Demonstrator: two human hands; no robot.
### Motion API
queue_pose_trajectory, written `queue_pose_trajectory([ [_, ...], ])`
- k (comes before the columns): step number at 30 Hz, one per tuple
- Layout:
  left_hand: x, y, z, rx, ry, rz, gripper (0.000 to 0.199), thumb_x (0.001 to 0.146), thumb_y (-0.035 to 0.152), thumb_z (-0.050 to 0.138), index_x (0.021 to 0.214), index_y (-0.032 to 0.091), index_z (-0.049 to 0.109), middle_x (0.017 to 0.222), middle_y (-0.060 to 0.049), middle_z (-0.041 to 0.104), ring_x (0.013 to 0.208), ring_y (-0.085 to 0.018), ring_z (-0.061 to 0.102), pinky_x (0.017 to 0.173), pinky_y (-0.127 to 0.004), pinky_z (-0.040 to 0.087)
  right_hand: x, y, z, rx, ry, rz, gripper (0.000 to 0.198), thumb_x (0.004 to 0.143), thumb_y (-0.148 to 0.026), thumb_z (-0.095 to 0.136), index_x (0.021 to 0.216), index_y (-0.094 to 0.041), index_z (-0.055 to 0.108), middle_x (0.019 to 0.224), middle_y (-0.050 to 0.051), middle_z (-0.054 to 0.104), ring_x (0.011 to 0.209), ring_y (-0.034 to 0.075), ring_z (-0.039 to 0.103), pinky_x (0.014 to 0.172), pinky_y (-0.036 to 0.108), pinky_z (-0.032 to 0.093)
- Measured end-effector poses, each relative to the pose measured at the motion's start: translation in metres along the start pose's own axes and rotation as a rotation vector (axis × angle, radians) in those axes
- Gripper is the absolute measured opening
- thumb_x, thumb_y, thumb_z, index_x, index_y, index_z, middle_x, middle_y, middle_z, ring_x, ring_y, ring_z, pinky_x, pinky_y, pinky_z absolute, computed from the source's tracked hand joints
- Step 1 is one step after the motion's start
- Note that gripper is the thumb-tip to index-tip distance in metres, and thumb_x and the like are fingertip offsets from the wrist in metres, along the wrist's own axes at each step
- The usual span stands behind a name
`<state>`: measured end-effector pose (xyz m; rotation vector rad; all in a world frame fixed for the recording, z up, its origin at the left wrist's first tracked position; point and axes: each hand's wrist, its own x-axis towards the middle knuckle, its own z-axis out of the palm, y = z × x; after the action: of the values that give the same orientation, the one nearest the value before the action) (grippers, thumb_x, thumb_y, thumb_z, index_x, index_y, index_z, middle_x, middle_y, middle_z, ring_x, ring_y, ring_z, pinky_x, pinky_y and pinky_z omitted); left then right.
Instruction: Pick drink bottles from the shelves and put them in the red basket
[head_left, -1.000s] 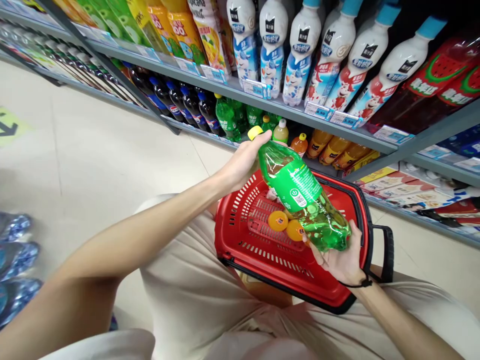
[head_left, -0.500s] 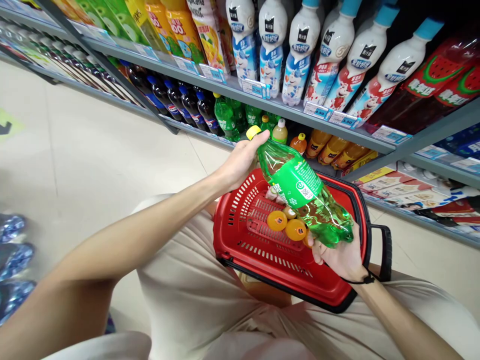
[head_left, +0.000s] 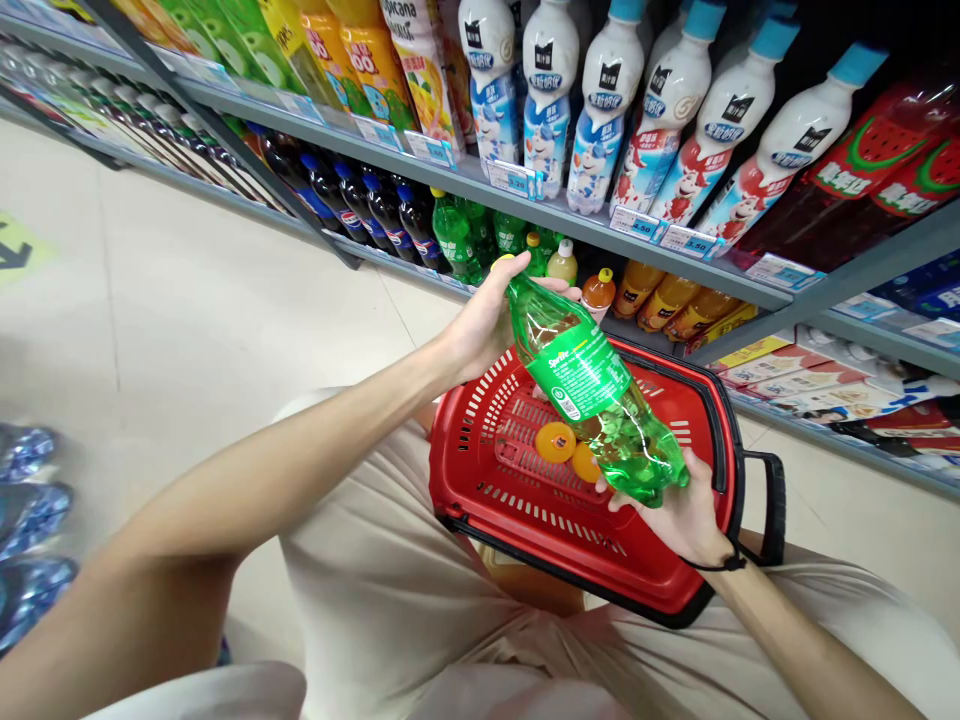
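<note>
Since half a second ago, the bottle (head_left: 574,385) has been rolled about its length, so that another face of its green label is shown; its base has been shifted a little to the left, and more of the yellow cap (head_left: 502,261) is now covered by the left thumb. The neck is clamped by the left hand (head_left: 484,320), its fingers wrapped behind it. The base is cupped by the right hand (head_left: 686,515), which is closed on it from below and from the side. A dark cord (head_left: 724,565) is worn at the right wrist.

The bottle is held aslant above the red basket (head_left: 456,480), by which the space between the knees in pale trousers (head_left: 352,540) is filled. Inside, one orange cap (head_left: 556,442) is seen whole; another beside it is partly hidden by the bottle and the right fingers. The black handle (head_left: 775,510) is swung out beyond the right hand.

Just past the left hand, the lower shelf is lined with cola bottles (head_left: 382,215), green bottles (head_left: 454,235) and orange drinks (head_left: 667,300). Above them, white bottles (head_left: 600,110) are ranked behind price tags (head_left: 634,224). At the far left, clear bottles (head_left: 34,515) are cut off by the view's edge.
</note>
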<state>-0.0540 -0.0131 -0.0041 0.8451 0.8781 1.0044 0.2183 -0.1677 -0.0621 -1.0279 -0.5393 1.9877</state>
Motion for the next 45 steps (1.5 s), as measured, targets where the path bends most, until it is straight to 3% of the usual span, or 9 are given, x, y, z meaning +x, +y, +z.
queue_pose_trajectory([
  [6,-0.002,-0.001,0.007,-0.037,-0.017,-0.021,0.067,0.087,0.079,0.06,0.108,0.017,0.074,0.109,-0.015,0.081,0.119,-0.034,0.074,0.107,-0.045,0.058,0.0,0.009,-0.007,0.021,0.032,0.098,0.072,0.093,-0.082,0.048,0.12,-0.023,0.078,0.108,0.014,0.082,0.099,0.036,0.077,0.063,0.042,0.063],
  [12,-0.005,-0.001,0.01,-0.015,-0.028,0.007,0.066,0.091,0.077,0.06,0.105,0.014,0.072,0.107,-0.018,0.081,0.114,-0.034,0.076,0.103,-0.047,0.06,-0.001,0.021,-0.012,-0.001,0.076,0.078,0.051,0.089,-0.062,0.075,0.127,-0.028,0.075,0.126,0.009,0.079,0.121,0.036,0.072,0.1,0.06,0.06],
  [19,-0.012,-0.006,0.011,0.041,-0.047,0.015,0.049,0.09,0.058,0.075,0.104,0.011,0.077,0.091,-0.013,0.081,0.101,-0.029,0.079,0.091,-0.039,0.063,-0.005,0.04,-0.019,-0.096,0.109,0.096,0.075,0.075,-0.044,0.096,0.142,-0.038,0.064,0.143,0.004,0.072,0.129,0.028,0.069,0.118,0.054,0.05],
  [23,-0.02,0.001,0.007,0.122,-0.22,-0.003,0.041,0.089,0.043,0.078,0.118,0.014,0.078,0.105,-0.013,0.082,0.104,-0.027,0.078,0.095,-0.039,0.062,-0.002,0.048,-0.02,-0.199,0.135,0.057,0.085,0.069,-0.044,0.099,0.144,-0.034,0.062,0.139,0.006,0.074,0.128,0.029,0.069,0.122,0.055,0.046],
  [26,-0.024,0.007,-0.002,0.356,-0.345,-0.044,0.041,0.09,0.044,0.078,0.12,0.017,0.079,0.118,-0.014,0.08,0.108,-0.026,0.077,0.098,-0.038,0.061,0.002,0.05,-0.019,-0.311,0.115,-0.053,0.075,0.069,-0.039,0.1,0.136,-0.031,0.067,0.135,0.006,0.075,0.126,0.03,0.07,0.119,0.052,0.049],
  [32,-0.026,0.008,-0.01,0.636,-0.254,-0.214,0.041,0.089,0.057,0.071,0.088,0.017,0.08,0.085,-0.008,0.079,0.068,-0.021,0.072,0.054,-0.025,0.058,0.01,0.051,-0.023,-0.416,0.083,-0.131,0.069,0.071,-0.035,0.098,0.132,-0.027,0.066,0.127,0.007,0.077,0.117,0.03,0.073,0.113,0.052,0.053],
  [38,-0.017,0.034,-0.011,0.846,-0.327,-0.08,0.039,0.081,0.053,0.076,0.094,0.018,0.087,0.09,-0.007,0.082,0.082,-0.026,0.075,0.073,-0.029,0.062,0.024,0.042,-0.023,-0.744,-0.079,-0.225,0.081,0.077,-0.036,0.093,0.149,-0.026,0.059,0.147,0.011,0.068,0.128,0.031,0.067,0.107,0.047,0.058],
  [41,-0.012,0.044,-0.015,0.977,-0.356,-0.064,0.039,0.08,0.053,0.079,0.102,0.022,0.088,0.095,-0.006,0.083,0.081,-0.025,0.076,0.071,-0.027,0.061,0.028,0.032,-0.029,-0.933,-0.157,-0.304,0.054,0.087,-0.039,0.082,0.137,-0.026,0.069,0.119,0.007,0.08,0.101,0.024,0.076,0.081,0.035,0.062],
  [45,-0.008,0.036,-0.023,1.157,-0.39,-0.054,0.038,0.085,0.05,0.077,0.112,0.026,0.087,0.103,-0.004,0.083,0.08,-0.022,0.075,0.063,-0.023,0.058,0.025,0.022,-0.038,-1.269,-0.208,-0.304,0.016,0.097,-0.03,0.064,0.1,-0.021,0.077,0.076,0.002,0.077,0.066,0.018,0.07,0.064,0.029,0.051],
])
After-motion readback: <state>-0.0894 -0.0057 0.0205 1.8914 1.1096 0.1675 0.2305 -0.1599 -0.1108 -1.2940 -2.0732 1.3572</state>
